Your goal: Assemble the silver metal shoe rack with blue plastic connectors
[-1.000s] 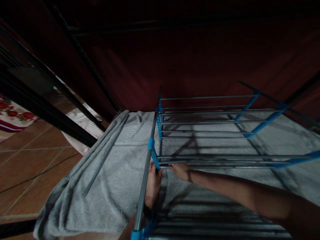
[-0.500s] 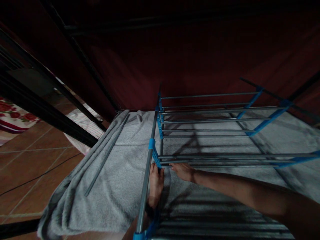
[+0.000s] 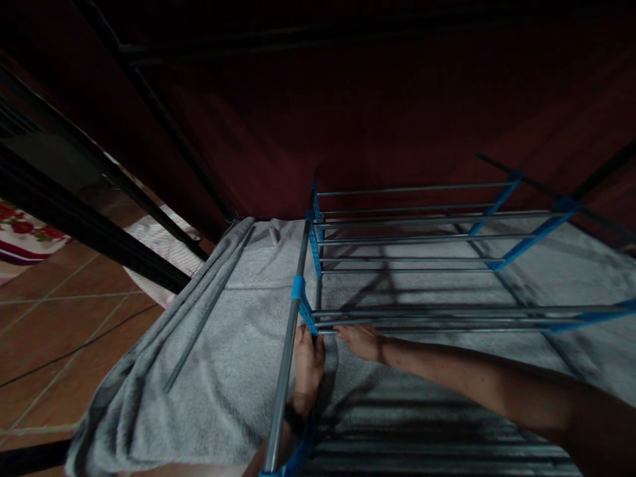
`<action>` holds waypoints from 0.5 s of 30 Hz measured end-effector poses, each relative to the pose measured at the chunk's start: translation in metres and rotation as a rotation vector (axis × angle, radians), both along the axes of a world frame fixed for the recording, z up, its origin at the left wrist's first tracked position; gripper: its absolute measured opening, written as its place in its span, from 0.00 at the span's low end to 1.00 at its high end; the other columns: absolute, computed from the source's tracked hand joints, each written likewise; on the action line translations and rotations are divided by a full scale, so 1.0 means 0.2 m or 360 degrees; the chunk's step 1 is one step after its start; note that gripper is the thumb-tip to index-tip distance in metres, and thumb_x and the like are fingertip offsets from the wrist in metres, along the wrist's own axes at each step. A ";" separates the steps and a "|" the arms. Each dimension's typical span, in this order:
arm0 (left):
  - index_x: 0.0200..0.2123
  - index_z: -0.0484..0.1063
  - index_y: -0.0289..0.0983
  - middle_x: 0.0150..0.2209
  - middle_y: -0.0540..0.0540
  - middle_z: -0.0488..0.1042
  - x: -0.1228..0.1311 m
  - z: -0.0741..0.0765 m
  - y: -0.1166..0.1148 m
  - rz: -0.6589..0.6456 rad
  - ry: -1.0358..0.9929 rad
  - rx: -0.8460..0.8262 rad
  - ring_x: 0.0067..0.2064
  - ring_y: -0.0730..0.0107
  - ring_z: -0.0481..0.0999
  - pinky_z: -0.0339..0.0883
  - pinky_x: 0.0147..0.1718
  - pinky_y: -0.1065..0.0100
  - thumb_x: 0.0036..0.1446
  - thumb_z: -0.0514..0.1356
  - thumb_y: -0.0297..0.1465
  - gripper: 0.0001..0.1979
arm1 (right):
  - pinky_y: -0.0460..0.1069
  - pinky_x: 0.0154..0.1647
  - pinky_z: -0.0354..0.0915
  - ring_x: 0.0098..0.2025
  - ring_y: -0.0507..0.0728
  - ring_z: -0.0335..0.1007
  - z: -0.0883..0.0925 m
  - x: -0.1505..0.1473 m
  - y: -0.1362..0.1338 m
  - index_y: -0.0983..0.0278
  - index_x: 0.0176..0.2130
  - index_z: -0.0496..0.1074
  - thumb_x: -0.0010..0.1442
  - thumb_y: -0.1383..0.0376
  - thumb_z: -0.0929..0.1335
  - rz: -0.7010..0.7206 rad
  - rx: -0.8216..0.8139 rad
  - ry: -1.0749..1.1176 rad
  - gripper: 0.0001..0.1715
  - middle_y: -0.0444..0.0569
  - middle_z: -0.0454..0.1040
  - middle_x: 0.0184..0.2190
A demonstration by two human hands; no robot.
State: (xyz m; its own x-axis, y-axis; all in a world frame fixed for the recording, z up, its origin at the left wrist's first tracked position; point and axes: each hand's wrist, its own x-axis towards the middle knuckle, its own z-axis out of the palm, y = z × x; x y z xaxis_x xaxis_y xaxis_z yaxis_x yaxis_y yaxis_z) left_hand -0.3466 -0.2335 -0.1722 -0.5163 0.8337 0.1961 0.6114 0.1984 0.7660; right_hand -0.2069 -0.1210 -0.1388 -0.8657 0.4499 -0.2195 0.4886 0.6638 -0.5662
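Nearest, beneath the rods of the drying rack [image 3: 397, 311], the left hand [image 3: 308, 361] lies beside the grey side rail [image 3: 283, 384]. Its fingers are bunched together at the blue joint [image 3: 299, 290]; I cannot tell whether they pinch the grey towel [image 3: 223, 344] or only touch it. Just right of it, the right hand [image 3: 362, 341] rests on the same towel, its fingers stretched flat and pointing left toward that joint. The left hand is slightly nearer to the joint. The rods run crosswise above both hands. Left of the rail, the towel sags toward the tiled floor [image 3: 64, 331]. A dark red wall [image 3: 372, 119] stands beyond the rack.

Head view, close, downward over rack [image 3: 407, 265]
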 end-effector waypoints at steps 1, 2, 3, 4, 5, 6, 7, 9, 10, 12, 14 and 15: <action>0.46 0.67 0.41 0.46 0.38 0.71 -0.01 -0.01 0.00 0.0016 0.0002 0.0031 0.51 0.50 0.72 0.67 0.54 0.51 0.64 0.50 0.35 0.11 | 0.53 0.54 0.66 0.53 0.62 0.72 0.01 0.00 0.00 0.63 0.56 0.70 0.69 0.65 0.59 0.0007 0.0044 -0.0036 0.20 0.54 0.74 0.54; 0.45 0.68 0.41 0.44 0.38 0.71 -0.01 -0.01 0.01 0.0032 0.0003 0.0061 0.49 0.50 0.72 0.68 0.53 0.50 0.63 0.51 0.35 0.11 | 0.53 0.53 0.67 0.53 0.62 0.72 0.02 0.00 0.00 0.62 0.55 0.70 0.69 0.64 0.60 0.0006 0.0086 -0.0068 0.19 0.53 0.74 0.54; 0.44 0.69 0.40 0.43 0.37 0.72 -0.02 -0.02 0.01 0.0045 0.0004 0.0087 0.48 0.50 0.73 0.69 0.51 0.50 0.62 0.52 0.36 0.10 | 0.54 0.52 0.67 0.52 0.62 0.73 0.03 0.00 0.00 0.62 0.55 0.70 0.68 0.63 0.60 -0.0003 0.0104 -0.0084 0.19 0.53 0.74 0.53; 0.43 0.70 0.40 0.43 0.37 0.72 -0.03 -0.03 0.02 0.0050 0.0005 0.0108 0.47 0.50 0.73 0.69 0.51 0.50 0.61 0.53 0.37 0.10 | 0.54 0.52 0.67 0.52 0.63 0.73 0.04 0.01 -0.01 0.63 0.55 0.70 0.68 0.62 0.60 -0.0020 0.0117 -0.0096 0.19 0.53 0.75 0.52; 0.42 0.70 0.40 0.42 0.37 0.72 -0.04 -0.04 0.02 0.0047 0.0006 0.0123 0.47 0.50 0.73 0.69 0.51 0.49 0.60 0.54 0.37 0.11 | 0.55 0.52 0.67 0.52 0.63 0.73 0.04 0.02 -0.01 0.63 0.55 0.69 0.68 0.61 0.60 -0.0037 0.0136 -0.0113 0.19 0.54 0.75 0.52; 0.42 0.71 0.40 0.42 0.38 0.72 -0.05 -0.05 0.03 0.0044 0.0009 0.0129 0.47 0.51 0.73 0.69 0.51 0.49 0.60 0.55 0.38 0.11 | 0.55 0.52 0.66 0.52 0.63 0.73 0.05 0.02 -0.01 0.64 0.54 0.69 0.68 0.60 0.60 -0.0052 0.0153 -0.0133 0.19 0.54 0.75 0.52; 0.41 0.71 0.39 0.42 0.39 0.72 -0.06 -0.06 0.03 0.0044 0.0018 0.0129 0.46 0.51 0.73 0.68 0.51 0.49 0.59 0.55 0.39 0.12 | 0.55 0.52 0.66 0.52 0.63 0.73 0.05 0.03 0.00 0.63 0.53 0.70 0.68 0.60 0.60 -0.0065 0.0167 -0.0152 0.19 0.53 0.75 0.52; 0.39 0.71 0.39 0.39 0.41 0.72 -0.07 -0.08 0.04 0.0064 0.0062 0.0125 0.44 0.54 0.73 0.69 0.48 0.50 0.58 0.55 0.41 0.13 | 0.52 0.51 0.66 0.53 0.60 0.73 0.04 0.05 0.00 0.60 0.52 0.70 0.67 0.61 0.60 -0.0068 0.0182 -0.0184 0.17 0.48 0.76 0.51; 0.38 0.71 0.38 0.38 0.41 0.72 -0.08 -0.09 0.04 0.0075 0.0092 0.0125 0.42 0.55 0.72 0.69 0.47 0.51 0.58 0.55 0.41 0.14 | 0.50 0.50 0.66 0.52 0.58 0.73 0.05 0.05 0.01 0.58 0.51 0.70 0.66 0.62 0.60 -0.0062 0.0185 -0.0197 0.16 0.44 0.77 0.51; 0.36 0.71 0.38 0.37 0.42 0.71 -0.09 -0.10 0.05 0.0073 0.0147 0.0129 0.41 0.56 0.72 0.70 0.46 0.52 0.57 0.54 0.42 0.14 | 0.46 0.48 0.66 0.52 0.53 0.73 0.06 0.06 0.02 0.54 0.49 0.69 0.64 0.63 0.61 -0.0042 0.0196 -0.0213 0.15 0.37 0.77 0.50; 0.36 0.71 0.38 0.36 0.41 0.71 -0.10 -0.11 0.05 0.0060 0.0199 0.0125 0.40 0.55 0.72 0.70 0.45 0.52 0.57 0.54 0.42 0.14 | 0.43 0.47 0.64 0.52 0.50 0.72 0.07 0.06 0.02 0.52 0.47 0.69 0.63 0.63 0.61 -0.0019 0.0219 -0.0225 0.14 0.33 0.76 0.50; 0.36 0.70 0.38 0.35 0.41 0.70 -0.10 -0.11 0.05 0.0055 0.0221 0.0119 0.41 0.54 0.72 0.70 0.45 0.52 0.57 0.54 0.43 0.14 | 0.42 0.47 0.64 0.53 0.49 0.72 0.08 0.06 0.03 0.52 0.47 0.68 0.63 0.63 0.61 -0.0007 0.0233 -0.0236 0.14 0.33 0.76 0.50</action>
State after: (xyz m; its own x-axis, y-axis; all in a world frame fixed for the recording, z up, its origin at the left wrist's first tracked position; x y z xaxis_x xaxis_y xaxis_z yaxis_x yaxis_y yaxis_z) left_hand -0.3675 -0.2233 -0.1941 -0.5078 0.7965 0.3283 0.7064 0.1668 0.6879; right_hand -0.1952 -0.1155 -0.1223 -0.8267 0.4899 -0.2765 0.5624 0.7317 -0.3851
